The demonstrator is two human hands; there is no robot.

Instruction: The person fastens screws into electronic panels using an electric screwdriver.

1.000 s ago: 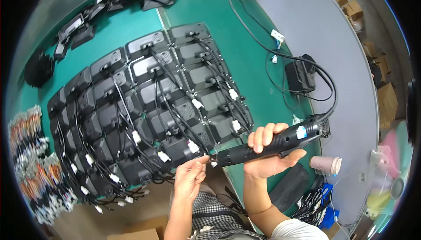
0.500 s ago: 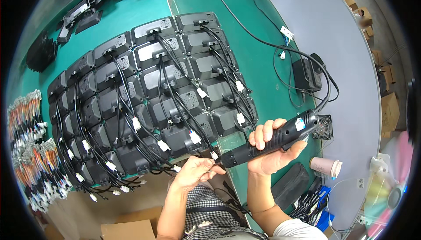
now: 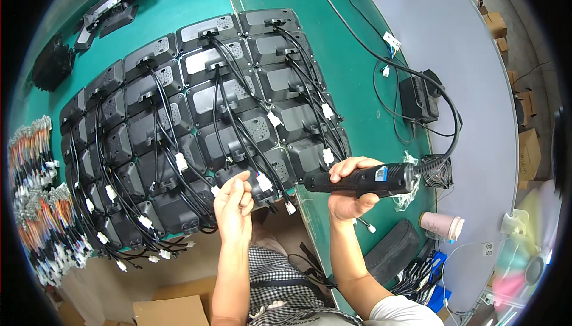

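Observation:
My right hand (image 3: 350, 202) is wrapped round a black electric screwdriver (image 3: 384, 181), which lies nearly level with its tip end pointing left. A thick black cord runs from its back end. My left hand (image 3: 234, 211) is raised left of the tool with thumb and fingers pinched together; whatever is between them is too small to make out. It is over the near edge of several rows of black plastic housings (image 3: 205, 61) with black cables. White connectors (image 3: 263, 181) end those cables, one just right of my left fingers.
Bundles of coloured wires (image 3: 36, 207) sit at the left. A black power adapter (image 3: 419, 98), a small fan (image 3: 438, 172), a pink cup (image 3: 442, 225) and a dark case (image 3: 391, 247) are at the right. Cardboard boxes (image 3: 170, 311) stand below the table edge.
The screwdriver has swung from slanting to nearly level, rising and moving away from my left hand. My left hand has left the tool's tip, moving left and up over the near housings.

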